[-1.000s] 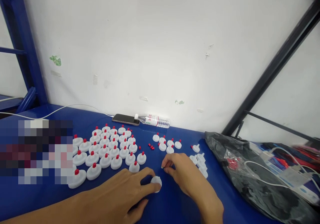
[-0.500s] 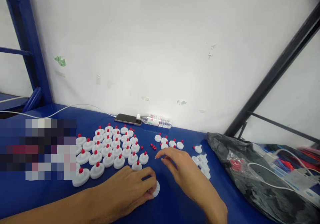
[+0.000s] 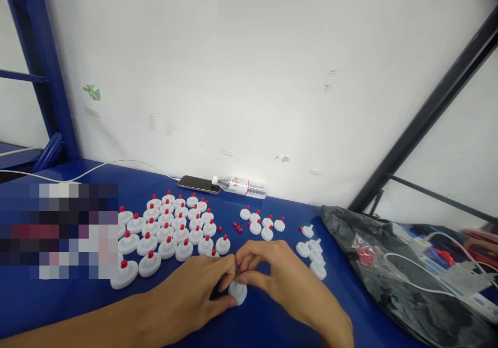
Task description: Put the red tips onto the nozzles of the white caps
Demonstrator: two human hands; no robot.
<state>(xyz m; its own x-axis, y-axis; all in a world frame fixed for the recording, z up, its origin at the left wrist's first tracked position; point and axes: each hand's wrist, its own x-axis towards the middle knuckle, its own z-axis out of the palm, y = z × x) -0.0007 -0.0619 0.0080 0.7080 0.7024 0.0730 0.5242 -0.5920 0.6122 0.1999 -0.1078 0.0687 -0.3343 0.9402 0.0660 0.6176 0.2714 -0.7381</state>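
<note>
My left hand (image 3: 198, 284) grips a white round cap (image 3: 238, 293) by its edge, low over the blue table in front of me. Closed in a pinch, my right hand (image 3: 278, 270) meets the left fingers at the cap's top. What sits between those fingertips is hidden. Left of my hands stand many white caps with red tips (image 3: 167, 248) in close rows. Beyond my right hand a smaller group of red-tipped caps (image 3: 266, 233) stands upright. Several loose red tips (image 3: 238, 227) lie between the two groups. To the right, white caps without red tips (image 3: 318, 269) are heaped together.
A phone (image 3: 198, 184) with a cable and a clear plastic bottle (image 3: 247, 187) lie along the wall. At the right, a black plastic bag (image 3: 373, 280) bears a small bag of red pieces (image 3: 365, 256). A blurred patch covers the left side.
My right hand has moved down and left to the cap at my left hand and closed into a pinch. The left fingers have shifted to the cap's edge.
</note>
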